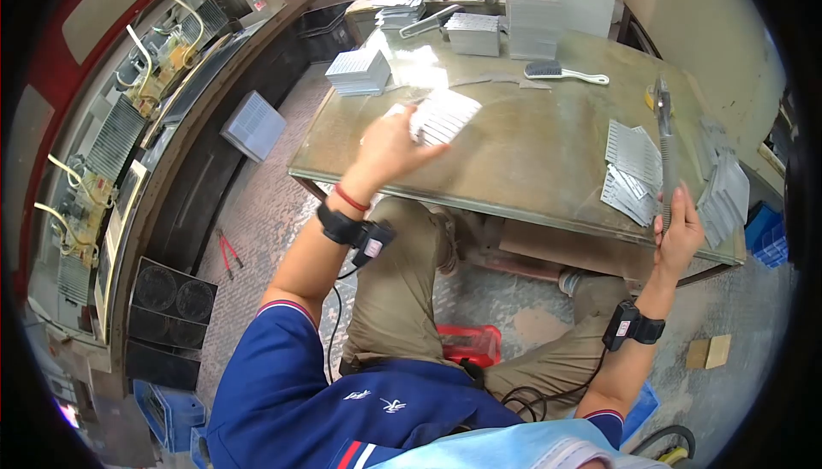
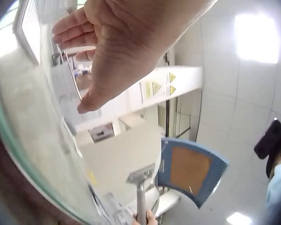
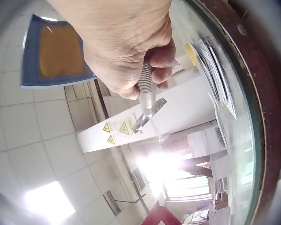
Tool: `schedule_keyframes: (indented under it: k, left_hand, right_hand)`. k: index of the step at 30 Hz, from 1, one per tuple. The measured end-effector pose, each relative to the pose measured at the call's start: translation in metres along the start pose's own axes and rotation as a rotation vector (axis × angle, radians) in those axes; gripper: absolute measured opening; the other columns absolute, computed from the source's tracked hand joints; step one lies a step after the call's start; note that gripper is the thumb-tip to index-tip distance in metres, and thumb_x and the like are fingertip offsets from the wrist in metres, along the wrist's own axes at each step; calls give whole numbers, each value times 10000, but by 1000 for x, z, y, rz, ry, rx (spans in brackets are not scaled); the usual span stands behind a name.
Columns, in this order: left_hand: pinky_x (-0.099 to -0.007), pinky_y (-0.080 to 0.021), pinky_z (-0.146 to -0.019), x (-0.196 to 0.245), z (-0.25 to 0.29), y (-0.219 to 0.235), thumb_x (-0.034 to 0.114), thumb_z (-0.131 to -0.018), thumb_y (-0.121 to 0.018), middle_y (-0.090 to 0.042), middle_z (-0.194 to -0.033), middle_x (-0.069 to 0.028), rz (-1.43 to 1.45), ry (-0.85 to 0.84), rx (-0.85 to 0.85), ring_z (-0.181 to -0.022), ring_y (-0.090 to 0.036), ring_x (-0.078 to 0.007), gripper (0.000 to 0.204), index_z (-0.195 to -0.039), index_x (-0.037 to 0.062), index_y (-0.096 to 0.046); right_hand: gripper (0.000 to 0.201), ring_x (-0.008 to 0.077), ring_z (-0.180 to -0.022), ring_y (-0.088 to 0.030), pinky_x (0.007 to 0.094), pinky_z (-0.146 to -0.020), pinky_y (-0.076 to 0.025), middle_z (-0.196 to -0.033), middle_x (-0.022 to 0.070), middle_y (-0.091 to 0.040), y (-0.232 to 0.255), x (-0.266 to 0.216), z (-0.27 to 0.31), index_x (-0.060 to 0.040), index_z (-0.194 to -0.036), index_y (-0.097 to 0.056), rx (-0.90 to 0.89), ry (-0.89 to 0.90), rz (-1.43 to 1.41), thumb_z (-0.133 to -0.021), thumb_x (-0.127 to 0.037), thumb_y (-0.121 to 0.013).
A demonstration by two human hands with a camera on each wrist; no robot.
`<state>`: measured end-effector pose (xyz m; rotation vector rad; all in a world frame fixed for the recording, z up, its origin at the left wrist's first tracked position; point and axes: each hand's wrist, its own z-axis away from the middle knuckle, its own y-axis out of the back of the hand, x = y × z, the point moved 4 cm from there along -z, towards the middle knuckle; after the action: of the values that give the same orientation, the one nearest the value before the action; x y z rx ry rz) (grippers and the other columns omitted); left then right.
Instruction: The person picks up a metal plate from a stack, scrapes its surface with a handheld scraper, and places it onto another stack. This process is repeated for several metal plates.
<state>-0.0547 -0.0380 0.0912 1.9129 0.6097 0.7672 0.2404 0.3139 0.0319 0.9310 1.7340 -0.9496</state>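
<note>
My right hand (image 1: 681, 228) grips the ribbed grey handle of a scraper (image 1: 667, 157), held upright over the table's right side. Its wide metal head (image 3: 149, 115) shows beyond the fist in the right wrist view. My left hand (image 1: 392, 151) is over the table's left part, beside a white slotted sheet (image 1: 454, 114). The left wrist view shows this hand (image 2: 122, 51) with fingers extended and thumb held apart. In the head view the hand overlaps the sheet's near left edge. Thin slotted sheets (image 1: 634, 161) lie loosely fanned near the scraper.
Neat stacks of similar pieces stand at the back left (image 1: 358, 74) and back middle (image 1: 473, 35), with a taller stack (image 1: 531, 24) beside them. A brush (image 1: 565, 73) lies behind the middle. More loose sheets (image 1: 724, 199) spread along the right edge. The glass-topped table (image 1: 514, 152) borders my knees.
</note>
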Motion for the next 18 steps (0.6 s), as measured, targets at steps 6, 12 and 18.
schedule_keyframes:
  k: [6, 12, 18]
  left_hand:
    - [-415, -513, -806, 67, 18, -55, 591, -765, -688, -629, -937, -222, -158, -263, -117, -925, -622, -367, 802, -1195, -69, -541]
    - [-400, -486, -901, 57, 5, -48, 386, -828, -686, -632, -1058, -167, 51, -515, -15, -1036, -586, -344, 498, -1137, 5, -597]
    - [-398, -477, -931, 57, 7, -64, 309, -820, -714, -619, -1152, -151, 62, -638, -108, -1123, -551, -342, 401, -1109, 45, -626]
  right_hand:
    - [313, 53, -432, -470, 178, -343, -298, -805, 90, -682, -8, 3, 6, 19, -1190, -648, -48, 2, 25, -941, -171, -646]
    - [291, 35, -441, -470, 166, -357, -309, -807, 68, -681, -12, 0, 11, -2, -1188, -657, -79, -7, 75, -941, -153, -642]
    - [269, 33, -470, -473, 181, -391, -317, -761, 7, -640, -27, -3, 24, -7, -1175, -671, -165, 9, 126, -924, -99, -650]
